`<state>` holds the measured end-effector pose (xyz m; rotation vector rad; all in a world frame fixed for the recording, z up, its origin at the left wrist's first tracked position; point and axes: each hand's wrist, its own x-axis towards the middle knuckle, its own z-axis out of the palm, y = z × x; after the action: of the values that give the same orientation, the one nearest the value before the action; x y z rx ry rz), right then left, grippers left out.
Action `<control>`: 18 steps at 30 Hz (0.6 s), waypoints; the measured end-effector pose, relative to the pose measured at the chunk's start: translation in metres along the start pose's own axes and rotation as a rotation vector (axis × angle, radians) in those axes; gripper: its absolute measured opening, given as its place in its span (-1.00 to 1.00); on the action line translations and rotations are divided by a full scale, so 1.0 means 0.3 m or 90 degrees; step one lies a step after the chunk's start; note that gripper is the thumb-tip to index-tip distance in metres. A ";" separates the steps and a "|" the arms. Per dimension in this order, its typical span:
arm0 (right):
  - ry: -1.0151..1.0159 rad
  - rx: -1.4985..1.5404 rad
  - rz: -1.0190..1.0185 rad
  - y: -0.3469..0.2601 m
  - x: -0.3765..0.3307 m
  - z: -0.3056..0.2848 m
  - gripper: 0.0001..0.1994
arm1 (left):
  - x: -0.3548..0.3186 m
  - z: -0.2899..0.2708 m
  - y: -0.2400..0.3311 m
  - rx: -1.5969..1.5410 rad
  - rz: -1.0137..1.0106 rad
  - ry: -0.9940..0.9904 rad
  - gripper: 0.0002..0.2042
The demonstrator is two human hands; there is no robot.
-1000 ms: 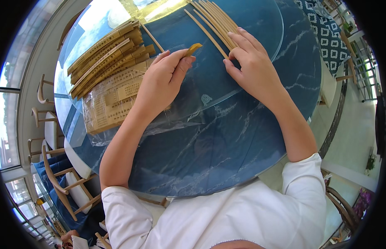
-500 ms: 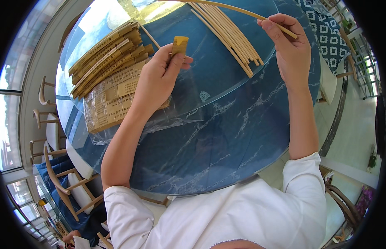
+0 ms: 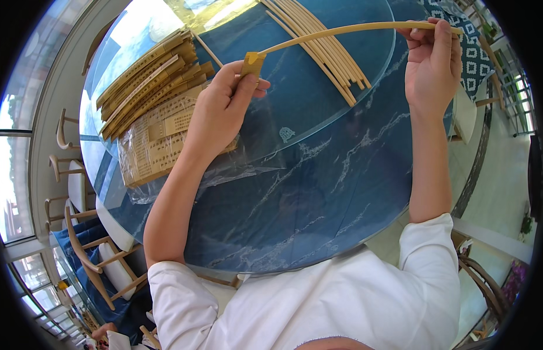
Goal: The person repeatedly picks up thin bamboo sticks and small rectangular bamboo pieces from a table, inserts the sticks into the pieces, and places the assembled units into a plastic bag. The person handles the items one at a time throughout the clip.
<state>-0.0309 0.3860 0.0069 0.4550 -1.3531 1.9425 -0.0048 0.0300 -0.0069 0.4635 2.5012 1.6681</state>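
My left hand [image 3: 222, 108] pinches a small yellow-brown paper sleeve [image 3: 251, 65] between thumb and fingers, its top edge facing up. My right hand [image 3: 430, 70] is closed round one end of a long pale wooden chopstick [image 3: 347, 28]. The chopstick spans the gap between my hands, and its far tip meets the sleeve's top edge; how far in it sits, I cannot tell. Behind my left fingers another thin stick [image 3: 207, 49] shows, its lower end hidden. More chopsticks [image 3: 318, 49] lie side by side on the blue marbled table [image 3: 295, 204].
On the left, a pile of printed brown paper sleeves [image 3: 149, 81] rests by a clear-plastic-wrapped stack [image 3: 149, 154] of the same paper. A glass turntable [image 3: 336, 119] covers the table's far part. Wooden chairs [image 3: 99, 256] stand at left; a patterned cloth [image 3: 467, 61] lies far right.
My right hand has moved right and slightly up with the chopstick. The chopstick's far tip has come down to the sleeve's top edge. My left hand has barely moved.
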 end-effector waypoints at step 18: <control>-0.037 -0.034 -0.059 -0.033 -0.037 0.041 -0.74 | -0.004 -0.011 -0.004 0.007 0.037 -0.018 -0.75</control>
<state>-0.0176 0.3726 0.0111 0.5410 -1.3929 1.8263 -0.0046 0.0262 -0.0066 0.5622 2.5009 1.6569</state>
